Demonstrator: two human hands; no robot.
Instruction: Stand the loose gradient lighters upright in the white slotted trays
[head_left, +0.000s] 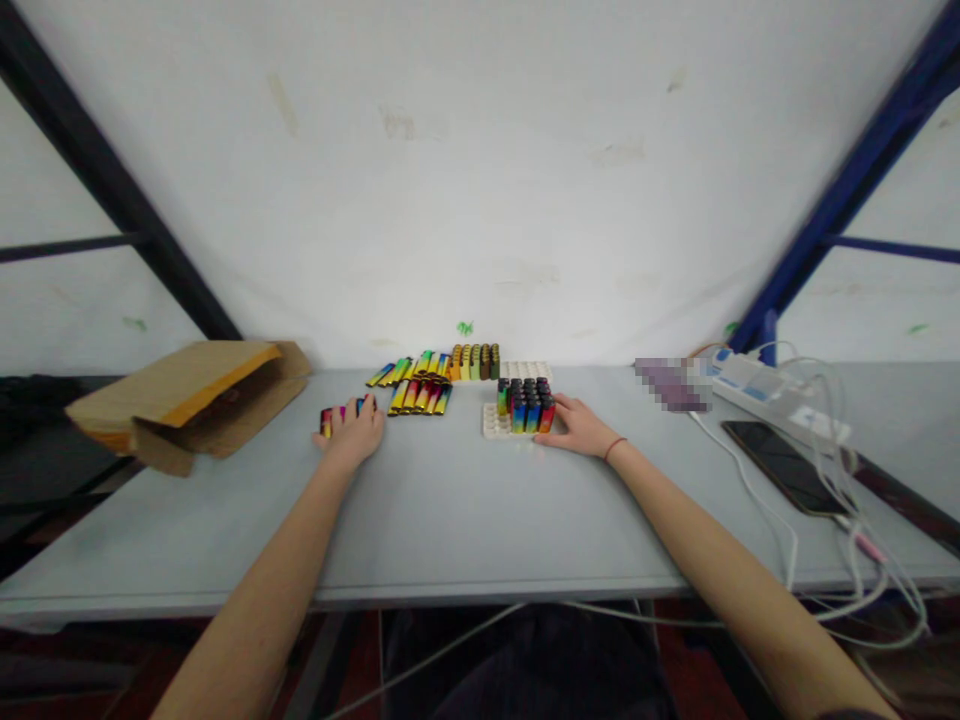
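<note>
My left hand [354, 432] lies curled over a short row of rainbow-coloured lighters [335, 413] on the grey table [450, 520]; whether it grips any is hidden. My right hand [579, 428] rests against the right side of a white tray [493, 424], fingers touching the upright lighters [526, 403] that stand in it. More loose lighters [420, 397] lie in rows between the two hands, further back. Another row of yellow and green lighters [474, 361] stands by the wall beside a second white tray [526, 370].
An open cardboard box [187, 400] lies on its side at the left. At the right are a power strip [757, 385], a black phone [784, 465], a blurred purple object [671, 385] and several white cables [825, 520] trailing over the table's front edge.
</note>
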